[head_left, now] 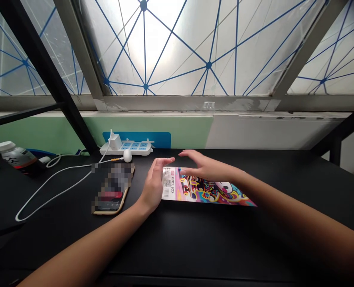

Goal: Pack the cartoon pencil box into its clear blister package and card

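A colourful flat box [208,193] lies on the black desktop [194,243], its white label reading "PENCIL BOX". Cartoon figures cover its top in pink, yellow and blue. At the box's left end my left hand [154,181] stands on edge, fingers stretched out and bent toward the right. My right hand [205,165] is over the box's far side, thumb and fingers apart, and its forearm covers part of the right portion. Nothing is gripped in either hand. Whether the right hand touches the box I cannot tell.
Left of the box lies a phone [113,189] in a tan-edged case. A white cable [49,177] loops beside it. Behind are a white power strip [136,148] with a plug and a white round-ended piece [127,156]. A white-capped bottle [16,158] stands far left, near a black bar [49,75].
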### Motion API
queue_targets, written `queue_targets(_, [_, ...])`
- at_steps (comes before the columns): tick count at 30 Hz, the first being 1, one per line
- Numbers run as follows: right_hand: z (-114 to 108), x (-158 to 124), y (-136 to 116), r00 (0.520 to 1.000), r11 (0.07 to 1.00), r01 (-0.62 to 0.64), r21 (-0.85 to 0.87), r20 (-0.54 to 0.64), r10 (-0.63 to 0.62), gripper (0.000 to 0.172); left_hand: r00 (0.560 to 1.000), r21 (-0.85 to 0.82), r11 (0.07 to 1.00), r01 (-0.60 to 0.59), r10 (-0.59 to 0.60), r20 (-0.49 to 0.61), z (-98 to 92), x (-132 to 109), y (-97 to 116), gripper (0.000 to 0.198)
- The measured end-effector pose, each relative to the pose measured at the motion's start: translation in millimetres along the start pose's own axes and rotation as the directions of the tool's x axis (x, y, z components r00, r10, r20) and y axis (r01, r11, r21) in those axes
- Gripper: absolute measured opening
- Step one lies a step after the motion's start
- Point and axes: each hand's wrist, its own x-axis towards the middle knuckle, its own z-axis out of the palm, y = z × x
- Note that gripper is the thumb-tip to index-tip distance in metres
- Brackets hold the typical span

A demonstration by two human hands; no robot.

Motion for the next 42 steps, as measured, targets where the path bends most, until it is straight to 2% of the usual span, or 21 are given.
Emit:
queue_targets(1, [-9.8,-13.2,13.7,1.0,1.0,-0.011,-0.016,-0.02,0.01,0.081,1.0,0.011,1.0,0.004,-0.004,-0.008,-0.5,0.5,0.0,0.045])
queue_targets(3, [-24.9,-43.7,46.4,0.994,0.994,-0.107,-0.018,-0.032,0.106,0.077,1.0,0.026,1.0,0.017,-0.016,-0.026,-1.8,2.3,-1.6,0.044])
queue_targets(5, [-29.9,-73.1,80.2,0.965,0.973,-0.232,-0.016,-0.131,0.228,0.075,0.998,0.018,0.999,0.039,-0.038,-0.048,-2.4,4.7,-5.3,0.044])
queue_targets(7, [-24.1,-93.9,106.6,0.901,0.929,-0.352,0.113,-0.23,0.369,0.072,0.995,-0.018,0.997,0.076,-0.077,-0.069,-1.0,6.7,-9.3,0.05])
queue_targets(9, [-11.4,-102.1,120.0,0.852,0.882,-0.356,0.309,-0.281,0.443,0.07,0.991,-0.049,0.993,0.107,-0.11,-0.074,1.8,7.2,-11.8,0.06])
queue_targets(12, [6.3,-94.9,119.5,0.838,0.83,-0.218,0.514,-0.337,0.429,0.062,0.994,-0.032,0.995,0.096,-0.098,-0.041,5.2,6.6,-11.8,0.069])
queue_targets(15, [9.4,-84.1,112.7,0.843,0.82,-0.173,0.546,-0.349,0.41,0.057,0.995,-0.004,0.996,0.092,-0.092,-0.036,3.7,7.7,-11.0,0.07])
queue_targets(17, [3.9,-83.8,111.5,0.876,0.831,-0.203,0.517,-0.283,0.39,0.054,0.991,0.045,0.992,0.122,-0.119,-0.064,0.5,9.6,-11.5,0.063])
queue_targets(20, [-7.3,-92.5,113.2,0.936,0.873,-0.258,0.414,-0.118,0.333,0.044,0.967,0.149,0.958,0.246,-0.232,-0.102,-5.1,12.2,-12.7,0.049])
queue_targets(22, [-12.2,-99.3,114.5,0.949,0.89,-0.28,0.361,-0.036,0.313,0.04,0.944,0.145,0.933,0.328,-0.32,-0.08,-8.1,12.9,-12.9,0.053])
queue_targets(24, [-13.8,-103.5,115.4,0.949,0.901,-0.29,0.323,-0.026,0.315,0.04,0.93,0.095,0.926,0.367,-0.364,-0.045,-9.6,13.1,-12.3,0.06])
queue_targets(29, [-10.5,-103.8,115.8,0.939,0.947,-0.263,0.182,-0.179,0.295,0.044,0.928,-0.04,0.934,0.355,-0.357,-0.102,-5.8,14.8,-5.0,0.06])
queue_targets(33, [-9.7,-104.4,110.9,0.911,0.978,-0.198,0.065,-0.357,0.208,0.046,0.947,-0.106,0.958,0.266,-0.281,-0.159,-2.7,15.3,4.8,0.054])
queue_targets(38, [-8.7,-108.0,97.1,0.826,0.991,-0.123,-0.058,-0.559,0.07,0.042,0.965,-0.116,0.975,0.188,-0.205,-0.166,-3.0,13.8,8.4,0.037])
queue_targets(40, [-6.2,-109.6,90.5,0.779,0.993,-0.096,-0.076,-0.627,0.028,0.039,0.971,-0.108,0.98,0.165,-0.18,-0.154,-2.6,12.4,6.6,0.027])
queue_targets(42, [-2.6,-111.5,84.4,0.73,0.993,-0.074,-0.087,-0.684,-0.006,0.034,0.983,-0.094,0.988,0.122,-0.133,-0.126,-1.9,10.5,5.7,0.026])
